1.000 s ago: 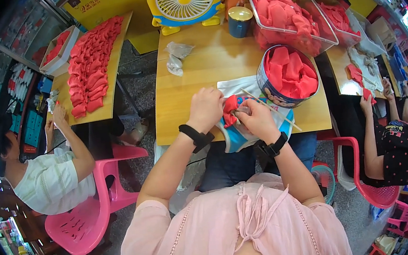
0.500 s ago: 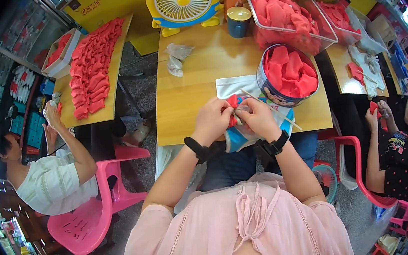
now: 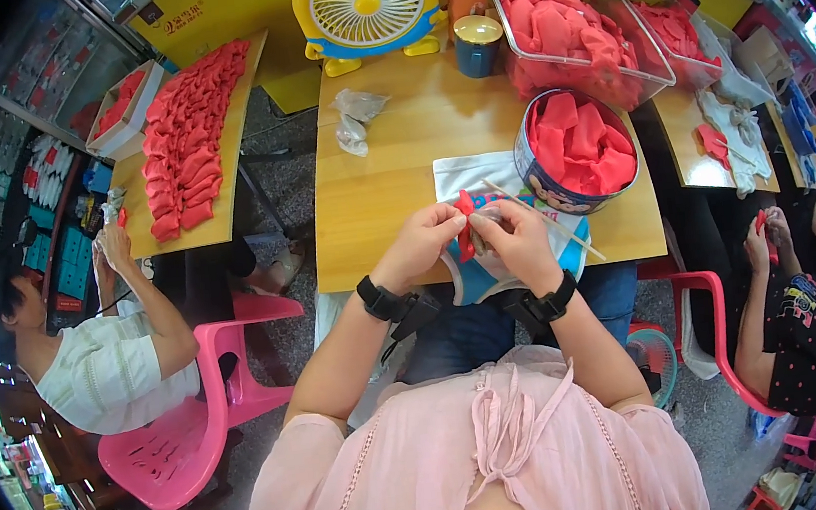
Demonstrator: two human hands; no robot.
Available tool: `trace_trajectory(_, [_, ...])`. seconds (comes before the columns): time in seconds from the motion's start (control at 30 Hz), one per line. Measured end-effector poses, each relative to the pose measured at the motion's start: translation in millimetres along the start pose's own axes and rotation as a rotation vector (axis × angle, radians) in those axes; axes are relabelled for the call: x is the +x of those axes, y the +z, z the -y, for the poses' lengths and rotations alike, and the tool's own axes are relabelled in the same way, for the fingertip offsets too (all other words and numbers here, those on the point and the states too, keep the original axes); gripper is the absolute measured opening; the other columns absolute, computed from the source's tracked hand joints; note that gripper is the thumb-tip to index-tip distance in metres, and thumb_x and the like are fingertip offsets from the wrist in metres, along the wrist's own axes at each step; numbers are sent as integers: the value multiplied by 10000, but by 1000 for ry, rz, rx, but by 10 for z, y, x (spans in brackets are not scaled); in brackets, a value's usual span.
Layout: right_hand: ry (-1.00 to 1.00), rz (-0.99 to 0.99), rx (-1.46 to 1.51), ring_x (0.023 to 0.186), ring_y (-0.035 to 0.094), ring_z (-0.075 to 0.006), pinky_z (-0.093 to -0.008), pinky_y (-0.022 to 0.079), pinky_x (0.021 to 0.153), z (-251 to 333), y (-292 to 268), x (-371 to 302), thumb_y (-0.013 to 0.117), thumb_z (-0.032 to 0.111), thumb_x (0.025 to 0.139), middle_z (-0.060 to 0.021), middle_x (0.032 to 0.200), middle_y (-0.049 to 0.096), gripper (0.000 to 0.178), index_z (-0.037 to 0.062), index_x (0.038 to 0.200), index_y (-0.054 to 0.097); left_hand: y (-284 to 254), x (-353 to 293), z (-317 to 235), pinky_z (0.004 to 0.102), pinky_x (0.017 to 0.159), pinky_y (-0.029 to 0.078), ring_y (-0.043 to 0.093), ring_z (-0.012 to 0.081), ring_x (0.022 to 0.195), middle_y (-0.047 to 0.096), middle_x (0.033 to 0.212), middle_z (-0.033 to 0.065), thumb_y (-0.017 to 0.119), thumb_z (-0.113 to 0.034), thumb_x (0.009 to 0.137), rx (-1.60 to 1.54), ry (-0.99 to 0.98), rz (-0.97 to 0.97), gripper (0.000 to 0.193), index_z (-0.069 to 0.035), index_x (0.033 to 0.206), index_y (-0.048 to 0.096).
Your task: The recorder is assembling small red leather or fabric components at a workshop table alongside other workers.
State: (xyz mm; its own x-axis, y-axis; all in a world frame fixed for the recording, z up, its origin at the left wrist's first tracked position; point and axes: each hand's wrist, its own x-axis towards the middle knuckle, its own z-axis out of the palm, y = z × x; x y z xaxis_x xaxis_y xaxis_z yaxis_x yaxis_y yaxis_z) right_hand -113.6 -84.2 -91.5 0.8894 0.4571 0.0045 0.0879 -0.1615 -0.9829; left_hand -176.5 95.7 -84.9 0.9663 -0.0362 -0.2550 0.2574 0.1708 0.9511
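Note:
A small piece of red cloth [image 3: 467,238] is pinched between my two hands, above the near edge of the wooden table [image 3: 381,172]. My left hand [image 3: 424,241] closes thumb and finger on its upper left side. My right hand [image 3: 519,238] is closed against the cloth's other side, with something small and greyish at its fingertips, too small to name. Beside the right hand a thin pale stick [image 3: 567,233] slants across; whether the fingers touch it I cannot tell. Beneath my hands lies a white and blue printed cloth [image 3: 459,171].
A round tub [image 3: 542,176] of red cloth pieces stands right of my hands. Behind it are a clear bin [image 3: 654,76] of more pieces, a blue mug [image 3: 478,58] and a yellow fan [image 3: 372,47]. Crumpled plastic [image 3: 352,120] lies left. People work at tables on both sides.
The red cloth hangs longer and more upright between my fingers than before. My left wrist has shifted slightly left and my right hand slightly down. The people at both sides have moved their hands.

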Motion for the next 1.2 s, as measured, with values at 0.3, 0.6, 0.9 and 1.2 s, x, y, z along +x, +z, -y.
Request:
trace_trajectory(0.3, [-247,82,148,901,628,-144,-260,542,740,-72,-28,-31,683,34,895,-49,1007,628,163,15,1056,662,75,-86,-52,199,610,355,435,31,672,549,808,-59,565,-243,1015,-78,69,21,172,-84,989,624])
trace_trajectory(0.6, [97,166,486,656,617,-86,-226,472,485,96,-11,-78,623,46,939,-49,867,649,192,11,1113,548,279,-224,-184,348,734,456,549,226,808,546,856,82,592,-135,950,600,529,-115,142,2,913,586])
trace_trajectory(0.9, [120,127,523,681,605,-70,-202,470,539,72,-41,-114,669,70,885,-23,818,642,198,19,1064,600,265,-115,87,361,793,478,589,296,928,585,1017,146,607,-137,914,550,588,-320,141,2,934,606])
trace_trajectory(1.2, [-392,-16,-401,836,645,-349,-393,527,733,-137,-28,-66,619,63,840,-164,892,670,190,22,1012,691,21,93,174,308,872,459,586,210,957,613,993,107,603,-188,946,548,311,-113,205,11,992,616])
